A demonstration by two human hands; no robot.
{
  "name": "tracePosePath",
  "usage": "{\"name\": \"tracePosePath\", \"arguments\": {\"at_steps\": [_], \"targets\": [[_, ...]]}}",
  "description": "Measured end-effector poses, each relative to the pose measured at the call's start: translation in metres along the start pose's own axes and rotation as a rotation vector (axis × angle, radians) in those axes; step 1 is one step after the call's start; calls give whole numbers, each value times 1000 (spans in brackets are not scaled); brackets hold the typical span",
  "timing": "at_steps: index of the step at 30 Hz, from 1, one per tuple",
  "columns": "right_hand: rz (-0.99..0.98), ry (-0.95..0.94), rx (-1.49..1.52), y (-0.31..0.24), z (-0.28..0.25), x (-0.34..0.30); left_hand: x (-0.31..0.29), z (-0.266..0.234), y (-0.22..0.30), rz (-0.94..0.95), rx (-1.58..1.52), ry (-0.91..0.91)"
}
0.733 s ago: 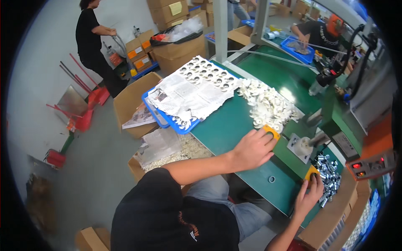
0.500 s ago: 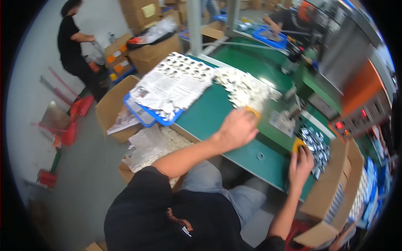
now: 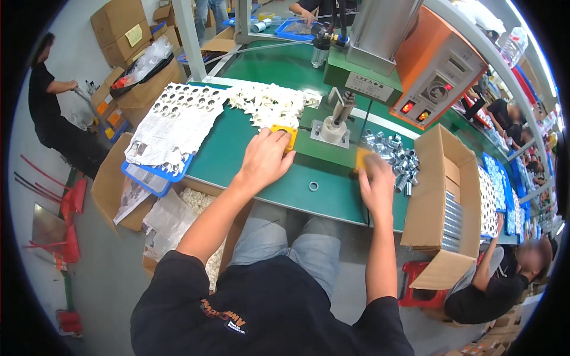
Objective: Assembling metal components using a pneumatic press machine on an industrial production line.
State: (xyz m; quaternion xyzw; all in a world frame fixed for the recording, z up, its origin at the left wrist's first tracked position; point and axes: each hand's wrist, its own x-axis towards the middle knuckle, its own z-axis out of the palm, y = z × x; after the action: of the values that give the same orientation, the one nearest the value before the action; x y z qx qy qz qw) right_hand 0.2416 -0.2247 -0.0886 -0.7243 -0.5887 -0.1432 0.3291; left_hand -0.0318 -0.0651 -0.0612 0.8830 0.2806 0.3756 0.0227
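Observation:
A green press (image 3: 347, 71) stands in front of me, its metal punch (image 3: 342, 108) over a white round part (image 3: 332, 132) on a small metal plate. My left hand (image 3: 264, 157) lies with fingers stretched over a yellow button box (image 3: 288, 136) at the left of the press base. On the other side, my right hand (image 3: 379, 185) reaches to a second yellow button box (image 3: 362, 159), thumb apart and fingertips blurred. Neither hand holds anything. A small metal ring (image 3: 313, 186) lies on the green table (image 3: 273, 191) between them. Shiny metal sleeves (image 3: 395, 155) are heaped beyond my right hand.
White plastic parts (image 3: 267, 102) are piled left of the press, beside a newspaper-covered blue tray (image 3: 178, 174) holding rows of parts. An orange control box (image 3: 439, 68) rises at right. A carton (image 3: 442, 231) stands at the table's right edge, near a seated person (image 3: 493, 291).
My view has swung right, so the press and both hands appear further left. Both hands remain at the yellow button boxes.

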Motion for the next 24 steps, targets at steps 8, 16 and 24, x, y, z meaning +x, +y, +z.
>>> {"name": "tracePosePath", "arguments": {"at_steps": [8, 16, 24], "targets": [[-204, -31, 138, -64, -5, -3, 42, -13, -17, -237, -97, -171], [-201, -278, 243, -82, 34, -23, 104, 25, 27, -131, -534, -59], [-112, -2, 341, -77, 18, 3, 116, 47, 29, -71, -462, 175]]}}
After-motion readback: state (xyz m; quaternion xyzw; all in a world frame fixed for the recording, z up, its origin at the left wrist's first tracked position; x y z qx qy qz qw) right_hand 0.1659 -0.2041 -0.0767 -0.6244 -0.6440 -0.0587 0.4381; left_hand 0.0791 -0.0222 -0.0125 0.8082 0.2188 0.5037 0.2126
